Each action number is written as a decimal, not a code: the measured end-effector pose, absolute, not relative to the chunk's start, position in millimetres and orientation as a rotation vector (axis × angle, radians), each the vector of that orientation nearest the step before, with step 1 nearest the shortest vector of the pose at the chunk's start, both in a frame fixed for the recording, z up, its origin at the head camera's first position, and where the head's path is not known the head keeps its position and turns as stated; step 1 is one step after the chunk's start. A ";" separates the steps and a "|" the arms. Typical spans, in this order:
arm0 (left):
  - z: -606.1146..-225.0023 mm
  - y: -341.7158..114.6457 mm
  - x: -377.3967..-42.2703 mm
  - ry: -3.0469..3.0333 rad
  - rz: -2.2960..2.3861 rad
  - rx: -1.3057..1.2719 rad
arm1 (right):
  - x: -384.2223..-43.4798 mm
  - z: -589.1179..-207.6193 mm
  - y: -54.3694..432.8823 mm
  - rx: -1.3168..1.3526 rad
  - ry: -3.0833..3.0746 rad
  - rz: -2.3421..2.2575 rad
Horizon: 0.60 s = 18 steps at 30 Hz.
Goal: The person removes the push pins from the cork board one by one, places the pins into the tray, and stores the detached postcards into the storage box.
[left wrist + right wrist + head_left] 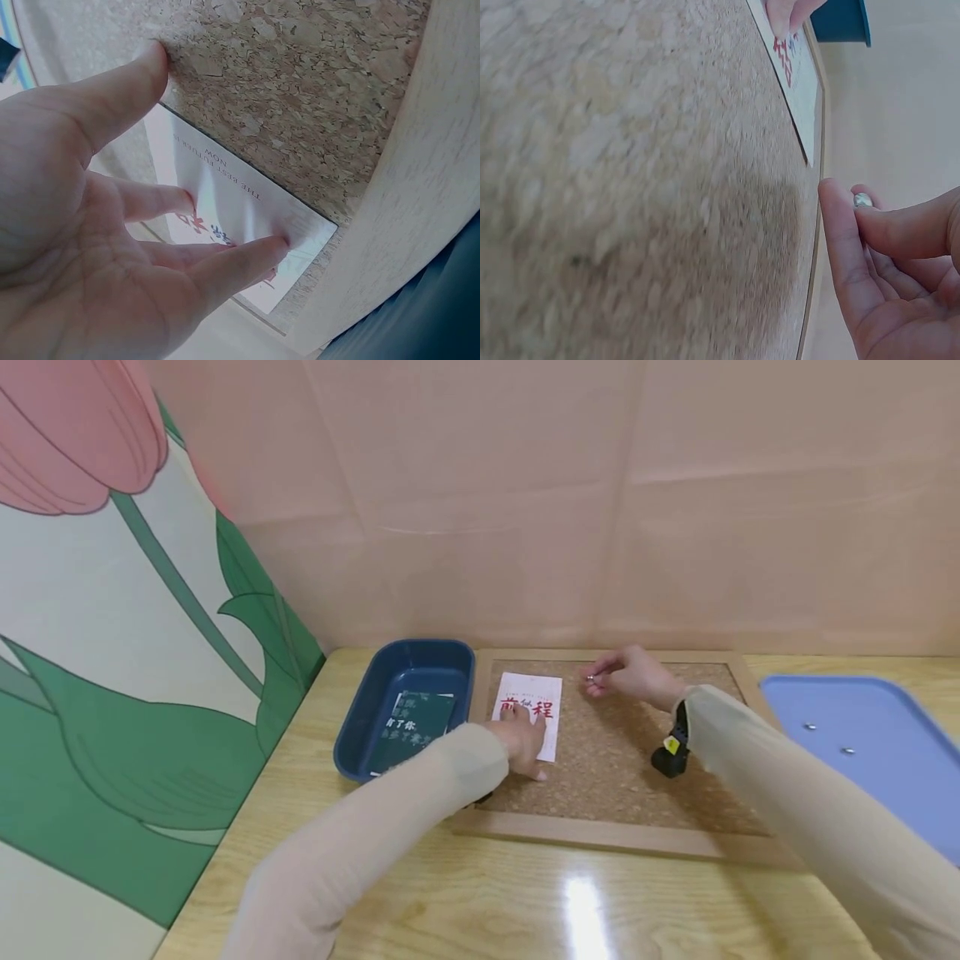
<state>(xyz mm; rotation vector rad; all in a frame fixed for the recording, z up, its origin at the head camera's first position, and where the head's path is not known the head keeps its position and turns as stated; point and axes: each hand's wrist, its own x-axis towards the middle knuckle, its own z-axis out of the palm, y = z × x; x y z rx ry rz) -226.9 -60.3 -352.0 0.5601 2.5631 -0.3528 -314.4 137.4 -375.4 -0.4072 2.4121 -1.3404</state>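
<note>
A white card with red and blue lettering lies on the left part of the framed cork board. My left hand rests its fingertips on the card, fingers spread; in the left wrist view the thumb touches bare cork beside it. Between thumb and fingers, my right hand pinches a small silver push pin. That hand is just above the board, to the right of the card's top edge and apart from it. The pin's point is hidden by the fingers.
Left of the board stands a dark blue basin holding dark green cards with white writing. At the right, a light blue tray bears two small silver pins. A pink-beige backdrop rises behind the wooden table.
</note>
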 end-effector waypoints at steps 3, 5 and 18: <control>-352.5 -61.1 -227.0 2.561 -0.340 0.560 | -313.6 -374.8 142.5 -0.397 2.417 -1.329; -352.2 -61.6 -227.1 2.558 -0.344 0.564 | -313.1 -374.8 146.3 -0.392 2.424 -1.319; -350.1 -65.8 -228.1 2.559 -0.308 0.549 | -310.9 -376.3 163.2 -0.329 2.437 -1.317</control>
